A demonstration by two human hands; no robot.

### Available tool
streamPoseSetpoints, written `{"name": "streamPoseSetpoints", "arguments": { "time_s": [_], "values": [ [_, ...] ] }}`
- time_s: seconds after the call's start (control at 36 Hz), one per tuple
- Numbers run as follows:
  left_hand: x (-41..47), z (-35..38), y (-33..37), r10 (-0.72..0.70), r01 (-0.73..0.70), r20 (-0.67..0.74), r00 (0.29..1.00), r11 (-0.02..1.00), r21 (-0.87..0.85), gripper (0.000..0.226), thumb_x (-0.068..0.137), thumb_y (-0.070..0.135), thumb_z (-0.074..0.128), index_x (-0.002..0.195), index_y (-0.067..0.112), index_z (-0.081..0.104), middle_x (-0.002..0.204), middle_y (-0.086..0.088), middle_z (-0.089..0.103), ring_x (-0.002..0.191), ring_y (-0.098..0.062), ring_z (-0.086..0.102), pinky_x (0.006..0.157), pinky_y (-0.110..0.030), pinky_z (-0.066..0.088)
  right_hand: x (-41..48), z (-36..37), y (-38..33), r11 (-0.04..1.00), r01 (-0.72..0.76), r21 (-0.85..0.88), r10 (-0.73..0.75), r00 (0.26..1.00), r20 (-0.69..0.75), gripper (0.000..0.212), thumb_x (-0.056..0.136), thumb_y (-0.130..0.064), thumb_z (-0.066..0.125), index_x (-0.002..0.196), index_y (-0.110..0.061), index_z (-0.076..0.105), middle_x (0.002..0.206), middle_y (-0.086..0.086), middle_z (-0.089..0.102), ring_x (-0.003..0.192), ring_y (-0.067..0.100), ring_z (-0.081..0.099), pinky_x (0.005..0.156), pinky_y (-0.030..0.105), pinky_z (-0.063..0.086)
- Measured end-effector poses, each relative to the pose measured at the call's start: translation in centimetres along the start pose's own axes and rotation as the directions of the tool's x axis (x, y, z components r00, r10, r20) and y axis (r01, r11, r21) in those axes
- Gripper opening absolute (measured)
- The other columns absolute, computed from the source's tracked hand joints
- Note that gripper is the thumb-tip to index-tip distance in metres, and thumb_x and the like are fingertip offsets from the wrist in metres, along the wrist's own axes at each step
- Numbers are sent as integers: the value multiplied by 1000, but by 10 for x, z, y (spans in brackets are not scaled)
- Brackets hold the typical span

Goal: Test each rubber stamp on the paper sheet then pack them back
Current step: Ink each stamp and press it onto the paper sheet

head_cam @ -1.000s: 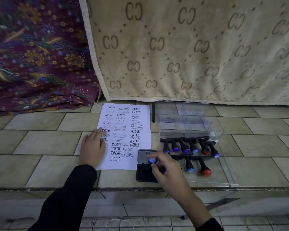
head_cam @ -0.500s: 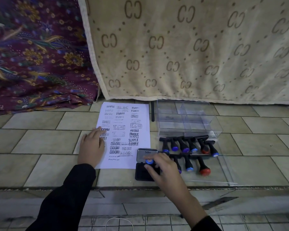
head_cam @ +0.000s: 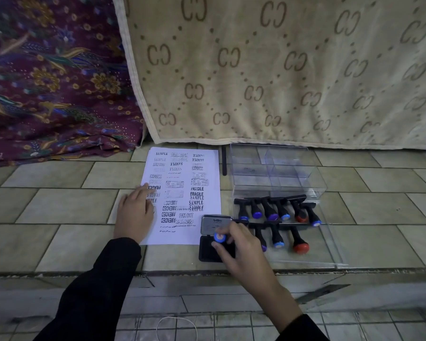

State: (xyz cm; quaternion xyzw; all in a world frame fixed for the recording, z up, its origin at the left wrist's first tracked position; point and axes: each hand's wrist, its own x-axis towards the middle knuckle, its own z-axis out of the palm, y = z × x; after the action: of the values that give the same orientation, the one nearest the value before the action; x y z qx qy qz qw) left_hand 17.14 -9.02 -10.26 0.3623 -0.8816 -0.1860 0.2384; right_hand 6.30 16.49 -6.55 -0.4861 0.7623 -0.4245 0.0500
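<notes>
Tiled floor (head_cam: 59, 205), clear box (head_cam: 280, 173) behind spare stamps (head_cam: 269, 209)

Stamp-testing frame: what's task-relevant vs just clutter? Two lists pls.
Job: paper sheet under left hand; blue-capped stamp pinched by right hand at ink pad; loose stamps; clear box.
Lying about: beige blanket, floral cloth, black stick by the sheet, white loop below.

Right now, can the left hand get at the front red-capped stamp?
Probably not: the right hand, gripping a blue-capped stamp over the ink pad, sits between the left hand on the paper sheet and the front red-capped stamp.
</notes>
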Motion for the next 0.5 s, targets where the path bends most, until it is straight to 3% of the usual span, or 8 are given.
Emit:
{"name": "streamPoseSetpoints", "arguments": {
  "time_s": [0.17, 0.42, 0.5],
  "values": [
    [0, 0, -1, 18, -18, 1, 1000, 1000, 11, 33, 88, -1, 48, 116, 11, 62, 136, -6, 55, 126, -21, 50, 104, -43, 33, 1, 0, -5, 998, 47, -29, -48, 999, -13, 16, 82, -10, 68, 88, -14, 53, 87, -10, 51, 78, -5, 38, 71, 10, 36],
    [1, 2, -3, 11, -10, -3, 1000, 1000, 9, 34, 88, 0, 49, 116, 12, 63, 137, -5, 55, 127, -19, 49, 105, -42, 32, 3, -1, -4, 1000, 0, 6, 0, 999, 41, 15, 84, -15, 67, 88, -15, 52, 89, -12, 52, 80, -8, 45, 72, 6, 37],
    [1, 2, -4, 6, -6, -6, 1000, 1000, 1, 35, 87, 0, 49, 117, 13, 63, 136, -5, 55, 127, -19, 49, 106, -41, 32, 10, 0, -5, 995, -57, 79, 56, 998, 16, 17, 85, -20, 67, 93, -21, 53, 90, -12, 58, 80, 0, 54, 71, 10, 43]
  ]
}}
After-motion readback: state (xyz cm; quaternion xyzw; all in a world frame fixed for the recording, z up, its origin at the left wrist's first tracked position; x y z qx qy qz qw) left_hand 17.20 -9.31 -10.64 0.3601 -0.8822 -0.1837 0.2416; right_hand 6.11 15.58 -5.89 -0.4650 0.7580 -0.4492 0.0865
